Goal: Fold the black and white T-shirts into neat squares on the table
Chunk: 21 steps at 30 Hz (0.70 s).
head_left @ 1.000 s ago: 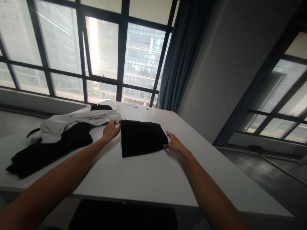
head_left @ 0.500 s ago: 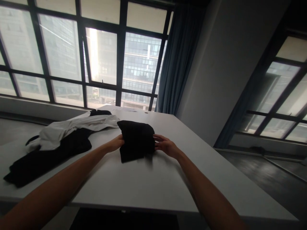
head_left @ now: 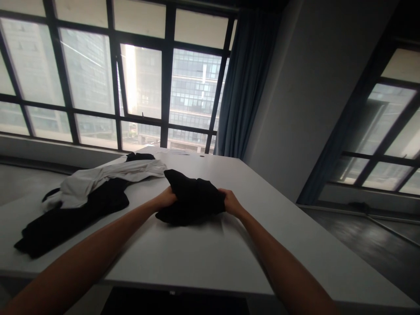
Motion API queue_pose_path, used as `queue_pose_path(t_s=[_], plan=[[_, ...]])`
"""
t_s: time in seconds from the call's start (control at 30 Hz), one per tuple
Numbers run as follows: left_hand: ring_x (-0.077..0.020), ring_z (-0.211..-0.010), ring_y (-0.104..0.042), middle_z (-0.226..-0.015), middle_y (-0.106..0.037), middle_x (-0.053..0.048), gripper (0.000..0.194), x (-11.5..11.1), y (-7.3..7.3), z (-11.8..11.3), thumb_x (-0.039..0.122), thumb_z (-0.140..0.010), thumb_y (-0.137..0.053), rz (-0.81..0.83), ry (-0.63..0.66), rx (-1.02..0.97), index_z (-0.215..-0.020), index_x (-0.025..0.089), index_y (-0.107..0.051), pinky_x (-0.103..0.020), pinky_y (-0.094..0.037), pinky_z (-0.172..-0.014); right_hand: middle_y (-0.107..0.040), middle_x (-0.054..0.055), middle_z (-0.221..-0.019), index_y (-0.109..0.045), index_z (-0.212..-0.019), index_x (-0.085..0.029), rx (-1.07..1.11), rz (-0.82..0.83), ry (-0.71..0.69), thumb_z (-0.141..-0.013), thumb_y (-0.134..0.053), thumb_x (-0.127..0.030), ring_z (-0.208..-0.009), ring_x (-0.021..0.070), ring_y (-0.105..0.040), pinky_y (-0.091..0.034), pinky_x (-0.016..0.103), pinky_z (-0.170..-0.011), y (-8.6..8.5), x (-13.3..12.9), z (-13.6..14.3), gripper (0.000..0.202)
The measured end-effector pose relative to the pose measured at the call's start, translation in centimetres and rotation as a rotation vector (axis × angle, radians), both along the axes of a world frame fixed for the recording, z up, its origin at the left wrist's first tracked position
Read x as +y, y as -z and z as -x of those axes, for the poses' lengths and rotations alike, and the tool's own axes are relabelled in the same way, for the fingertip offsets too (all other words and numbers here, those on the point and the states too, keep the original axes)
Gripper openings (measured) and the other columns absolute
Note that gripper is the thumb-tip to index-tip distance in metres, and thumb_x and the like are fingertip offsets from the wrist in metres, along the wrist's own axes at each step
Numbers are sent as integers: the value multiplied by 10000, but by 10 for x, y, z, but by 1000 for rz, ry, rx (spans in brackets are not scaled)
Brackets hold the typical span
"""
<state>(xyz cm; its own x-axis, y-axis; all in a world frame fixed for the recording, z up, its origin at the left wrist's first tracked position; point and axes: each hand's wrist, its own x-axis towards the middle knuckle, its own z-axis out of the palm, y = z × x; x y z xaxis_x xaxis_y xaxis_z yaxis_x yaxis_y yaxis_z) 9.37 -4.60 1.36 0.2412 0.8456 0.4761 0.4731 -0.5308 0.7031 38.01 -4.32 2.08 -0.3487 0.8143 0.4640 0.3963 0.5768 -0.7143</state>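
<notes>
A bunched black garment (head_left: pixel 195 199) is between my two hands, just over the white table. What kind of garment it is I cannot tell. My left hand (head_left: pixel 166 197) grips its left side, the fingertips hidden in the fabric. On the opposite side my right hand (head_left: pixel 231 202) is closed around the edge, with most fingers behind the cloth. The upper left corner of the garment sticks up, and its lower left part hangs down close to the tabletop.
To the left lie a crumpled white garment (head_left: pixel 78 186) and a black garment (head_left: pixel 75 223), partly overlapping. Another black item (head_left: pixel 140 156) lies farther back. The white table (head_left: pixel 193 262) reaches toward windows and a blue curtain (head_left: pixel 234 96); a grey wall (head_left: pixel 282 100) stands at right.
The black garment has gone from a flat, squarish bundle to a bunched, tilted shape. My right hand's spread fingers have closed on its edge, and my left hand has moved slightly right.
</notes>
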Motion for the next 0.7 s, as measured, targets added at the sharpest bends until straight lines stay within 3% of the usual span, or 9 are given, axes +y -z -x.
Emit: queue_pose_path(t_s=[0.1,0.17,0.23,0.3,0.4,0.5,0.6,0.7], plan=[[-286,-836,-670,-837,-741,-78,243,8,-19,24,238,-643,-596,13,-41,-77,-836,131,-698,-360,-554,-724,-630,51,-814,-728,-823,-187,-35,-255,319,-692,-649,-250,-777,216,-597,-504,372,-761,-14,6,-27,166],[-276,-829,-664,-813,-729,-59,239,14,-29,43,220,-624,-552,-57,-175,-108,-799,134,-691,-354,-543,-727,-612,70,-877,-720,-824,-205,-9,-446,515,-747,-623,-276,-836,227,-583,-495,385,-804,-20,8,-45,142],[-261,-794,-664,-762,-711,-45,233,18,-35,62,203,-628,-509,-88,-377,-97,-763,140,-688,-333,-530,-694,-598,85,-940,-711,-857,-209,-13,-534,646,-783,-583,-278,-924,246,-570,-478,404,-872,-19,12,-59,163],[-260,-756,-661,-675,-677,-43,198,21,-35,79,188,-628,-506,-72,-552,-40,-709,144,-682,-324,-512,-667,-589,89,-962,-703,-862,-203,-92,-481,698,-770,-567,-252,-952,253,-563,-458,423,-917,-14,16,-71,171],[-267,-751,-655,-621,-649,-42,162,21,-32,102,230,-661,-584,-35,-704,-12,-745,158,-704,-341,-499,-698,-581,89,-959,-691,-812,-205,-189,-320,746,-729,-558,-207,-940,262,-563,-438,453,-942,-6,20,-85,157],[-258,-735,-645,-650,-656,-46,240,16,-35,115,339,-727,-621,-39,-817,-91,-867,169,-716,-362,-502,-724,-568,116,-994,-676,-822,-198,-74,-415,846,-760,-542,-207,-1014,287,-540,-409,473,-985,-9,20,-97,148],[-251,-849,-640,-845,-687,-72,311,11,-41,112,385,-838,-515,-264,-875,-123,-992,174,-683,-372,-497,-830,-543,144,-1141,-649,-938,-183,74,-668,896,-849,-488,-235,-1146,284,-488,-367,463,-1052,-15,20,-103,191],[-268,-1119,-572,-1158,-642,-119,389,11,-39,101,383,-901,-433,-436,-864,-11,-1169,168,-615,-387,-425,-994,-495,161,-1282,-623,-1060,-179,-7,-609,808,-865,-481,-249,-1253,286,-424,-323,466,-1102,-6,29,-107,251]])
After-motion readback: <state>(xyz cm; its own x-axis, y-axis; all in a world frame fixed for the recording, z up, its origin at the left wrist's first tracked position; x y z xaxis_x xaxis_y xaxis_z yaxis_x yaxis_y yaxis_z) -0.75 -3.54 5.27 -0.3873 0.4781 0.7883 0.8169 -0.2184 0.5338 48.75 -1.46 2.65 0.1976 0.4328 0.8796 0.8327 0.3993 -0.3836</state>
